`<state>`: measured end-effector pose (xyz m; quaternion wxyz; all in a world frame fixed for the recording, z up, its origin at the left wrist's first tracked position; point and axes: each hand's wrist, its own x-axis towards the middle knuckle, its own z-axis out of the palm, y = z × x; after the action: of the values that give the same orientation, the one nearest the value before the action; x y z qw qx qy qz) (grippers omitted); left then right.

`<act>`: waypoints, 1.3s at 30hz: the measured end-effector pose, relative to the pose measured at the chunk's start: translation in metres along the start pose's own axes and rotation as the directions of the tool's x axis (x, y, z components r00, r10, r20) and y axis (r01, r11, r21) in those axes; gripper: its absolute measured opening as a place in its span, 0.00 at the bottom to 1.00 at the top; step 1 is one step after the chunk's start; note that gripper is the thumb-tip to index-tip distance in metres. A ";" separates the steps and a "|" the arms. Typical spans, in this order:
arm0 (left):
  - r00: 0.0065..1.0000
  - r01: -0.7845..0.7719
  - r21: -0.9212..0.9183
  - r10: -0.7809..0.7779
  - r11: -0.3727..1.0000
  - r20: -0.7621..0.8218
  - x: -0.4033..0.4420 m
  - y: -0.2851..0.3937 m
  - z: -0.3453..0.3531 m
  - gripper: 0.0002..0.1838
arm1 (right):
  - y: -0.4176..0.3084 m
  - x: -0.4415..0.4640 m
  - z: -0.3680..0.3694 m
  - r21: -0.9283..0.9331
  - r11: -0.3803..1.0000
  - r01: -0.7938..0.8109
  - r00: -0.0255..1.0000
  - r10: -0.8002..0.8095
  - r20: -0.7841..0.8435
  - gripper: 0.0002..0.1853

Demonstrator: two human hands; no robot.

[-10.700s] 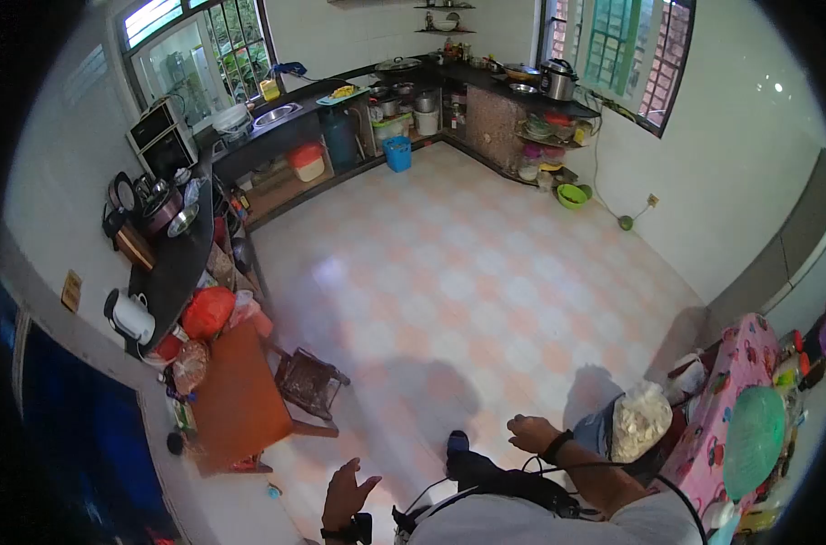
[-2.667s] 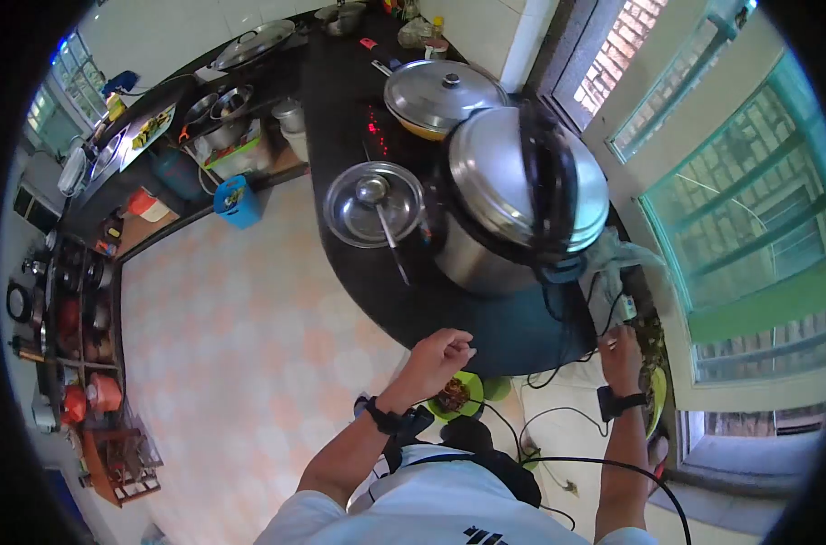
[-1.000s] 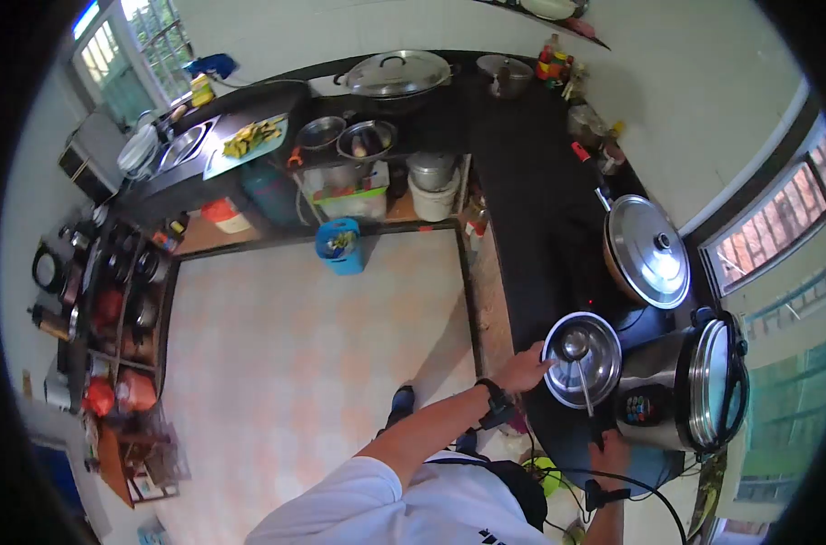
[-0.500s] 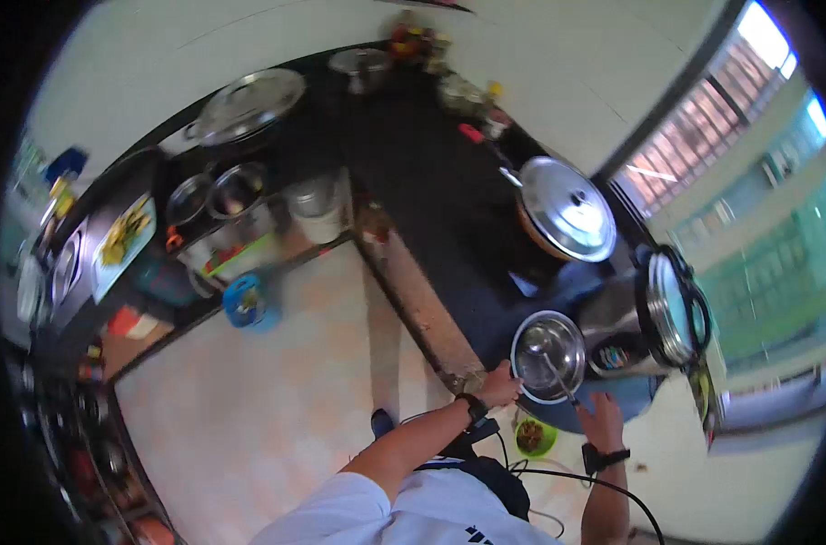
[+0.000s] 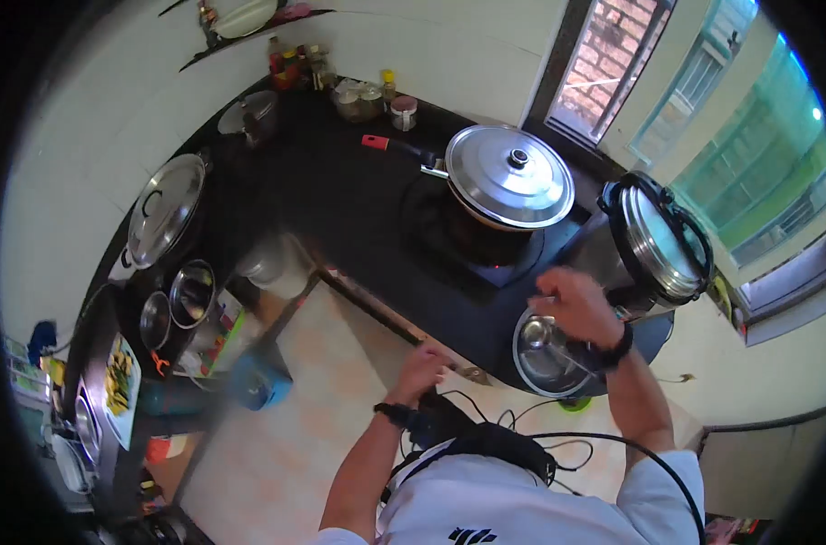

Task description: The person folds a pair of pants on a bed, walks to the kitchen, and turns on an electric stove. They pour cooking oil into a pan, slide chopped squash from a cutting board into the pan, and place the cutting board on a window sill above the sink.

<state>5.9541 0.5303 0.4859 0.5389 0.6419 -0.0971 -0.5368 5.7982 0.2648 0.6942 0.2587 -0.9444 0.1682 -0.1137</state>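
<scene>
My left hand (image 5: 422, 371) is off the bowl, beside the counter's front edge, with its fingers loosely curled and nothing visible in them. My right hand (image 5: 575, 304) hangs over the far rim of a metal bowl (image 5: 563, 374). It is slightly blurred; its bent fingers look apart and no object shows in them. A metal ladle (image 5: 536, 332) lies in the bowl, its handle partly hidden by my right wrist. Beyond my right hand stands a large steel pressure cooker (image 5: 658, 238). A lidded frying pan (image 5: 508, 177) sits on a black cooktop (image 5: 472, 252) with a red light.
Jars (image 5: 357, 100) and bottles (image 5: 290, 68) line the back corner. Lidded pots (image 5: 166, 211) stand along the left counter, near a plate of food (image 5: 119, 386). A blue container (image 5: 258, 380) is on the floor side. Black cables (image 5: 567, 442) loop near my waist.
My left hand has let go of the bowl's rim and moved left. My right hand has left the ladle handle and risen over the bowl's far side. The view has turned.
</scene>
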 end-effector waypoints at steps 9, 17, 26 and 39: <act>0.863 -0.066 -0.226 -0.059 0.972 -0.503 -0.052 -0.018 -0.152 0.14 | 0.104 0.233 0.015 -0.290 0.913 -0.288 0.948 0.228 -0.224 0.26; 0.756 -0.092 -0.423 -0.213 0.902 -0.619 -0.096 -0.070 -0.197 0.17 | 0.150 0.280 0.025 -0.375 0.886 -0.273 0.954 0.198 -0.226 0.25; 0.829 -0.094 -0.407 -0.155 0.909 -0.538 -0.065 -0.030 -0.233 0.14 | 0.123 0.255 -0.020 -0.263 0.922 -0.285 0.834 0.103 -0.542 0.23; 0.963 -0.093 -0.111 0.061 0.989 -0.261 0.045 0.058 -0.384 0.12 | -0.151 0.166 -0.064 0.235 0.936 -0.261 0.685 0.351 -0.638 0.15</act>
<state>6.3035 0.7007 0.4455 0.6056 0.6677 -0.0182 -0.4326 5.9700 0.2957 0.8491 0.2544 -0.7796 0.3980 -0.4112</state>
